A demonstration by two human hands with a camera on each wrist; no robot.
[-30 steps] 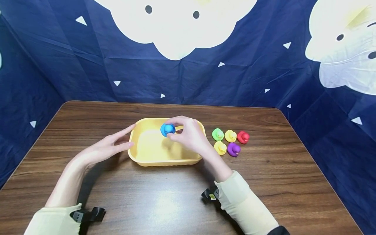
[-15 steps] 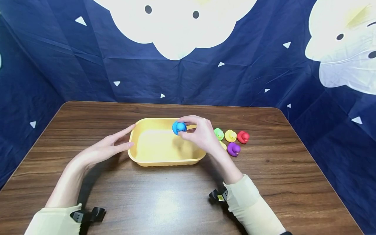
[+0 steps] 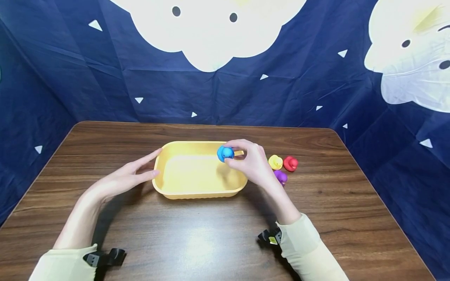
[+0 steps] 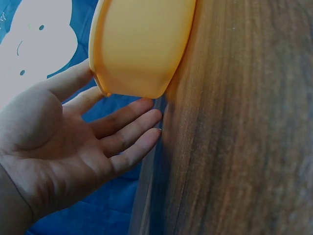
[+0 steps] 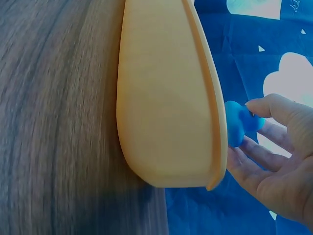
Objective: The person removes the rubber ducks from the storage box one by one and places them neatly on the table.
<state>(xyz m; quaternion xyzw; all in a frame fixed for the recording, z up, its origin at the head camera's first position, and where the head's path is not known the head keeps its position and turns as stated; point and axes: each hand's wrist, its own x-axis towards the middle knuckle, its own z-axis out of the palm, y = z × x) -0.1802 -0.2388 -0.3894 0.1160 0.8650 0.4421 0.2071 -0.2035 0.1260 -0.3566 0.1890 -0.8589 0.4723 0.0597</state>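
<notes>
My right hand (image 3: 251, 160) pinches a blue rubber duck (image 3: 225, 153) between thumb and fingers, above the right part of a yellow plastic basin (image 3: 190, 171). In the right wrist view the blue duck (image 5: 239, 122) shows just beyond the basin's rim (image 5: 215, 107). At the basin's left end, my left hand (image 3: 121, 179) touches the rim with thumb and fingertips, fingers extended. The left wrist view has this hand (image 4: 83, 132) palm visible, its other fingers below the basin wall (image 4: 142, 63). Nothing lies on the visible basin floor.
Right of the basin, a yellow duck (image 3: 275, 162), a red duck (image 3: 290, 164) and a partly hidden purple duck (image 3: 281, 176) sit on the wooden table (image 3: 334, 203). A dark blue curtain (image 3: 218, 93) with white clouds hangs behind it.
My right hand has moved right with the blue duck, from over the basin's middle toward its right end. It now covers the green duck and one yellow duck. My left hand stays still.
</notes>
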